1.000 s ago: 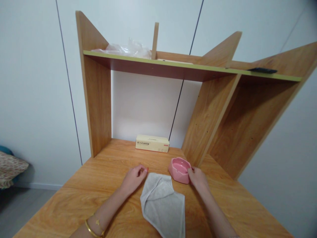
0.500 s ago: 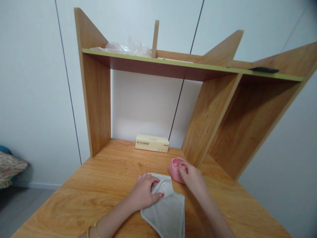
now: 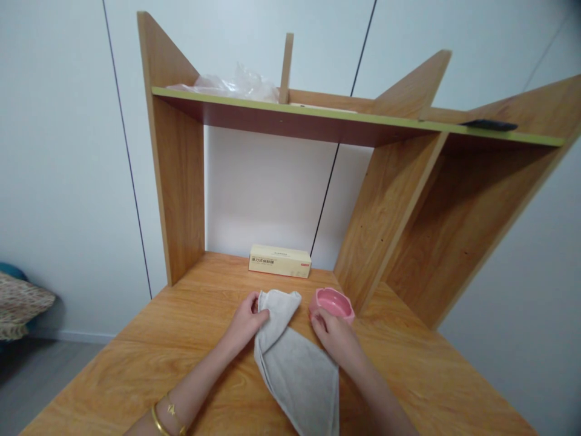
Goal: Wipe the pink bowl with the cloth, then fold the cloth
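A grey cloth [image 3: 302,375] lies on the wooden desk with its upper part folded over and lifted. My left hand [image 3: 247,318] pinches its upper left edge between thumb and fingers. To the right of the cloth is a pink ashtray [image 3: 333,300], a many-sided dish with notches in its rim and a hollow that looks bare. My right hand [image 3: 333,336] has its fingers curled against the ashtray's near left side, closed on it as far as I can see. The hand covers part of that wall.
Behind the cloth, a pale yellow box [image 3: 279,261] with printed lettering stands against the wall. A wooden shelf unit [image 3: 181,181] rises from the desk. Clear plastic wrapping [image 3: 240,85] and a flat dark item [image 3: 490,125] rest on its upper board.
My left hand has moved left and raised the cloth's upper part. My right hand has come out of the ashtray's hollow to its near left side. The ashtray has shifted slightly right.
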The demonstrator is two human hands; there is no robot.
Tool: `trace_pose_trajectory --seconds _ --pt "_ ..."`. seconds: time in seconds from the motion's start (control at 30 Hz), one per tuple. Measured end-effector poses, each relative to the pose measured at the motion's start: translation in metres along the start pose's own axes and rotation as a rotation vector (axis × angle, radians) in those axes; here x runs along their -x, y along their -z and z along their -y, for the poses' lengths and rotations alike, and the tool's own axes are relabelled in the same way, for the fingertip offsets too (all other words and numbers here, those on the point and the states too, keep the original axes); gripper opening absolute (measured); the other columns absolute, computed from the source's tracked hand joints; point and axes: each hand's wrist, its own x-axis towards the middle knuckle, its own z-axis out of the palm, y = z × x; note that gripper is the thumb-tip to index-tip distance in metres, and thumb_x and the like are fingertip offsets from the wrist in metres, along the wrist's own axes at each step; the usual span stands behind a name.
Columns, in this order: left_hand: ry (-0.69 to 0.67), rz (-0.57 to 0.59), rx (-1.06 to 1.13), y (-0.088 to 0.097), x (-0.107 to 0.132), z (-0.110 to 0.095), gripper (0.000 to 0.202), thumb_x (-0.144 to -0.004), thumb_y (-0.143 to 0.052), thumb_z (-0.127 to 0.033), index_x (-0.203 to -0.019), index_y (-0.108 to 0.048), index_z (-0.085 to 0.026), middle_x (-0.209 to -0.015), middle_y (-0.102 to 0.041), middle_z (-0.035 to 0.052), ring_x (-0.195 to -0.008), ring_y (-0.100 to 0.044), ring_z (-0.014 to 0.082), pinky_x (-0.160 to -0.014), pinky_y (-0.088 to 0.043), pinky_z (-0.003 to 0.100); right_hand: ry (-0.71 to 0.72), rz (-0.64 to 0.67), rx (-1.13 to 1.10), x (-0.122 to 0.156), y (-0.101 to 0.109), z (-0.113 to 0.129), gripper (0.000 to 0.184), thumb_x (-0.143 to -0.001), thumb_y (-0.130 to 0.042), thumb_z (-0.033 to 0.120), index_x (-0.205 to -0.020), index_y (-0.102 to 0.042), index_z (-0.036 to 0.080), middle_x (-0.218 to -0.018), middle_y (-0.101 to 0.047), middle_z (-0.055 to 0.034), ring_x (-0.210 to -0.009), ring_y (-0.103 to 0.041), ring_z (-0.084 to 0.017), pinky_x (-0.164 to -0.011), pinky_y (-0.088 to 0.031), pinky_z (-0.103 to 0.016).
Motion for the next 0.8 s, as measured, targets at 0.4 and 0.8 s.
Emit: trace_pose_trajectory --seconds 0.4,0.8 --pt "0.127 0.022 0.044 0.041 -0.014 0.003 0.011 -0.054 -0.051 -0.015 -0.065 -0.050 -0.018 -0.057 -0.052 -0.0026 -0.061 -0.051 0.0170 -0.056 -0.037 0.024 -0.012 0.122 0.069 0.005 -0.012 0.003 0.020 -0.076 -0.049 0.033 -0.081 -0.062 0.018 -0.081 -0.067 -0.0060 -0.080 -0.060 -0.019 -0.063 -0.036 -0.024" --pt "0.168 -0.045 -0.185 0.071 -0.022 0.008 0.020 -0.057 -0.054 -0.026 -0.075 -0.055 -0.019 -0.059 -0.057 -0.0002 -0.059 -0.053 0.0202 -0.051 -0.036 0.025 -0.017 0.133 0.076 0.004 -0.009 0.005 0.018 -0.073 -0.045 0.016 -0.073 -0.063 0.018 -0.078 -0.068 -0.0043 -0.076 -0.060 -0.016 -0.061 -0.035 -0.021"
